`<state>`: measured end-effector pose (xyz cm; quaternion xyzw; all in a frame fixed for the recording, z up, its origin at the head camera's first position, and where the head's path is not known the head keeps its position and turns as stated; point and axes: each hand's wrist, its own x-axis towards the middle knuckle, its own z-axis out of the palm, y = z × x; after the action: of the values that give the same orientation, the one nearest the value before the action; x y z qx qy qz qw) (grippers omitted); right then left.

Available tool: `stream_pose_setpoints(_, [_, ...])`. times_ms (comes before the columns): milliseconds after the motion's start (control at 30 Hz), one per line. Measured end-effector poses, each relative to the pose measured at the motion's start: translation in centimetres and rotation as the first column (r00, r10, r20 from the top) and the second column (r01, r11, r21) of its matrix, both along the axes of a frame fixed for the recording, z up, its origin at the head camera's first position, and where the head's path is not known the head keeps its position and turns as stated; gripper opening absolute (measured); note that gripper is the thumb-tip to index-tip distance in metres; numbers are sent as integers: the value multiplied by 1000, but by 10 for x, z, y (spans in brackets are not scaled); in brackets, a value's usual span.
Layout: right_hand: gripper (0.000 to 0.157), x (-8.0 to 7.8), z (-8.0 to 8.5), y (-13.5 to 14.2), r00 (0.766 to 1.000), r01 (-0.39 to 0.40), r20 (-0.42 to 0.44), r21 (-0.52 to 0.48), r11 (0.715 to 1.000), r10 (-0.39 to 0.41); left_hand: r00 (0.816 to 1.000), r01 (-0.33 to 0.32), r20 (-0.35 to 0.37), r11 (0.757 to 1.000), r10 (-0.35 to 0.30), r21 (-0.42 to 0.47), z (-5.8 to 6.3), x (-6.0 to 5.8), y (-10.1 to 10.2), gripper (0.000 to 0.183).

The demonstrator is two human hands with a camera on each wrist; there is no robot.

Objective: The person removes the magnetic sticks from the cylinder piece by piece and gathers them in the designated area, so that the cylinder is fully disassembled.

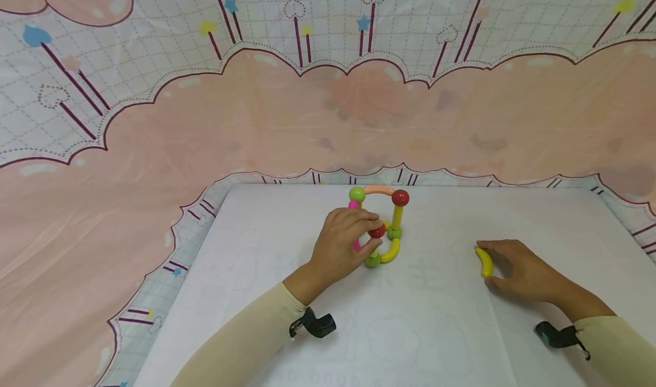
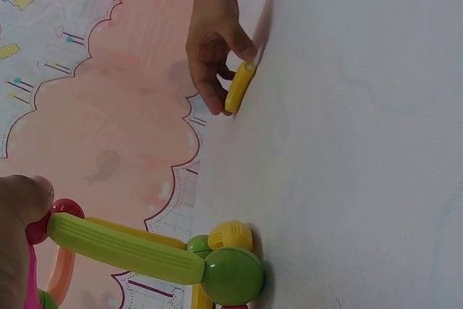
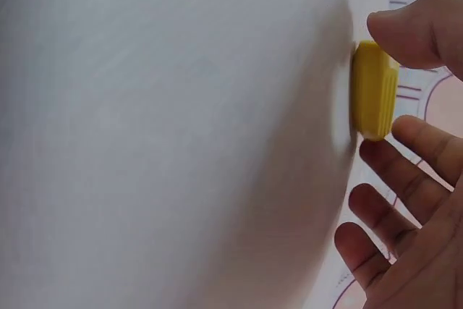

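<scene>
Left hand point(image 1: 343, 242): thumb and fingers clamped on a near red ball point(image 1: 377, 230), an upper corner of a frame of balls and rods. Directly beneath that grip: one light green rod point(image 2: 126, 247), ridged, running down to a green ball point(image 2: 233, 276) at the white tabletop point(image 1: 435, 330). Right of the grip, low: one curved yellow rod point(image 1: 392, 252), leading from that ball to a second green ball point(image 1: 394, 233), from which a straight yellow rod point(image 1: 397, 217) rises to a far red ball point(image 1: 400, 197). Beyond the grip: one peach rod point(image 1: 379, 189), curved, joining the far red ball to a light green ball point(image 1: 357, 194); below the latter, one pink rod point(image 1: 353, 204), partly hidden behind the fingers. Right hand point(image 1: 523, 270), well apart to the right of the frame: thumb and index finger pinching a loose yellow piece point(image 1: 484, 262), curved, one digit at each end, remaining fingers spread clear; whether the piece touches the tabletop cannot be told. Behind both grips: one patterned cloth point(image 1: 287, 114), peach and white. At each wrist: a black camera point(image 1: 320, 324) beside a beige sleeve point(image 1: 246, 336).
</scene>
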<state>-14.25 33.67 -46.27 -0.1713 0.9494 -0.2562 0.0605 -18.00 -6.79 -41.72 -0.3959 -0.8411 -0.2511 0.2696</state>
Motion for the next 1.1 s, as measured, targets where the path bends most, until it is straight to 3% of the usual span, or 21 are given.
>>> stream_pose_setpoints(167, [75, -3, 3, -6, 998, -36, -59, 20, 999, 37, 1000, -8, 3, 1000, 9, -19, 2, 0, 0, 39])
stream_pose_setpoints(300, [75, -6, 4, -18, 996, -20, -91, 53, 998, 25, 1000, -22, 1, 999, 22, -34, 2, 1, -1, 41])
stream_pose_setpoints(500, [75, -6, 7, -41, 997, 47, -61, -20, 999, -49, 999, -32, 22, 999, 33, -41, 1, 2, -4, 51])
stream_pose_setpoints(767, [72, -9, 9, -69, 998, 24, -61, -18, 1000, -25, 995, -65, 81, 997, 62, 29, -6, 1, -17, 73])
stream_pose_setpoints(933, [72, -11, 5, -81, 998, 22, -52, -28, 999, -24, 974, -146, 184, 988, 134, 54, -15, 2, -26, 83])
stream_pose_setpoints(1100, [73, -13, 3, -95, 999, 18, -43, -37, 999, -20, 929, -224, 305, 974, 208, 19, -27, 4, -35, 84])
